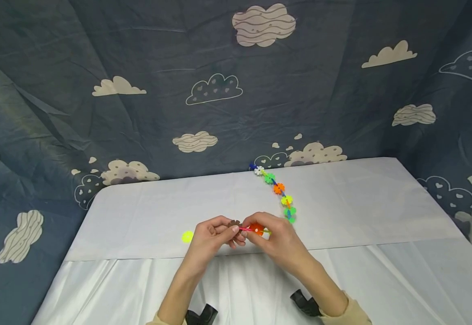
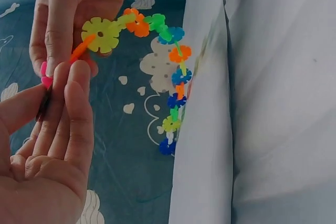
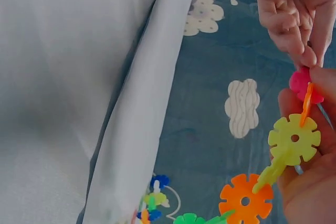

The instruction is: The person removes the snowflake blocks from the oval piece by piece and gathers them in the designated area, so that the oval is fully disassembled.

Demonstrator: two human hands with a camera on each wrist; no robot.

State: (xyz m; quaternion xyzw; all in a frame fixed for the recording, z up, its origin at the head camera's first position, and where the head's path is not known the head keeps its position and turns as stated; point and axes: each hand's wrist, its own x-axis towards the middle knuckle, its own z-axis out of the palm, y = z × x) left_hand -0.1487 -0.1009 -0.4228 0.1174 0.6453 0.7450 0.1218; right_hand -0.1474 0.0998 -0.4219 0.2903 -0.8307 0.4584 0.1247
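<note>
My left hand point(image 1: 209, 237) pinches a brown notched plastic disc point(image 1: 234, 223) between thumb and fingers, above the front of the white table. Pressed against it is a pink notched disc point(image 3: 299, 82), pinched by my right hand point(image 1: 280, 237). The pink disc ends a chain of interlocking flower-shaped discs point(image 2: 137, 23) in orange, yellow, green, blue and white. In the right wrist view an orange disc seen edge-on joins the pink one to a yellow disc point(image 3: 294, 148). Fingers partly hide where brown and pink meet. From my right hand the chain runs back across the tabletop.
A loose yellow disc point(image 1: 187, 236) lies on the white table point(image 1: 138, 216), just left of my left hand. The chain's far end point(image 1: 259, 170) reaches the table's back edge. Behind hangs a dark cloud-patterned cloth point(image 1: 159, 117). Black straps show near both wrists.
</note>
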